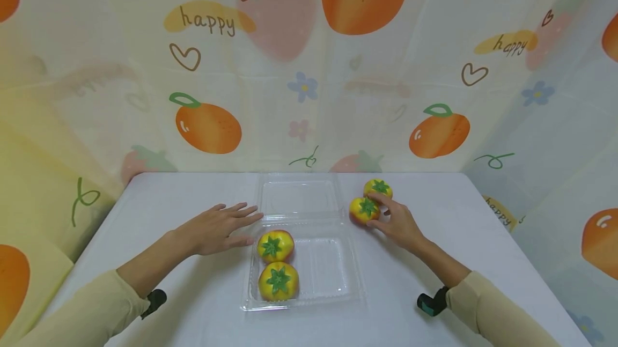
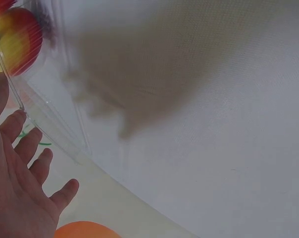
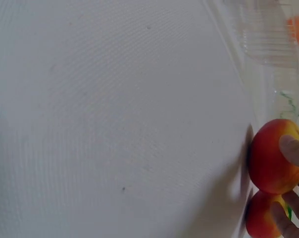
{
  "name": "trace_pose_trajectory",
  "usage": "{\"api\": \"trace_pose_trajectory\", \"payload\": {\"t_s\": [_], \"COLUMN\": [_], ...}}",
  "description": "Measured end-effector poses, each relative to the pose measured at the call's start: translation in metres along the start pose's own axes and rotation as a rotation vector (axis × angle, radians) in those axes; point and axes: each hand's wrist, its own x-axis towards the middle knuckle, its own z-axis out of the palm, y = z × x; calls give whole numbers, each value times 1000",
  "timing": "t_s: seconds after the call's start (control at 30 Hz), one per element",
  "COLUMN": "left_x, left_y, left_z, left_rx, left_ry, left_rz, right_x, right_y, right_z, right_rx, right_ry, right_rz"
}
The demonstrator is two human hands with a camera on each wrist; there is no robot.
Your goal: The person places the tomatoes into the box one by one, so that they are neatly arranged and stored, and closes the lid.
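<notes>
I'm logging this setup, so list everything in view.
table: one, white, foreground
tray: one, clear, on the table
lid: one, clear, open behind the tray
boxed fruits: two, yellow-red, in the tray's left side
nearer loose fruit: one, yellow-red, right of the lid
farther loose fruit: one, yellow-red, behind that
printed cloth: count unclear, pale, behind the table
sleeves: two, beige, lower left and right
wrist devices: two, black, at the sleeve ends
left hand: one, bare, near the tray's left edge
right hand: one, bare, pinching the nearer loose fruit

head: high, forward-down | wrists: close over table (image 1: 401,282) | all share: container (image 1: 323,266)
</notes>
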Motion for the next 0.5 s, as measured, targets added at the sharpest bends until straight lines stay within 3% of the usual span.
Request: {"api": "trace_pose_trajectory", "payload": {"t_s": [0.5], "left_x": [0], "left_y": [1], "left_z": [-1], "left_rx": [-4], "left_ry": [-9], "left_rz": [-7], "right_x": [-2], "right_y": [-15], "right_z": [-27], "right_rx": [-27], "right_ry": [-122], "right_rz": [-40]}}
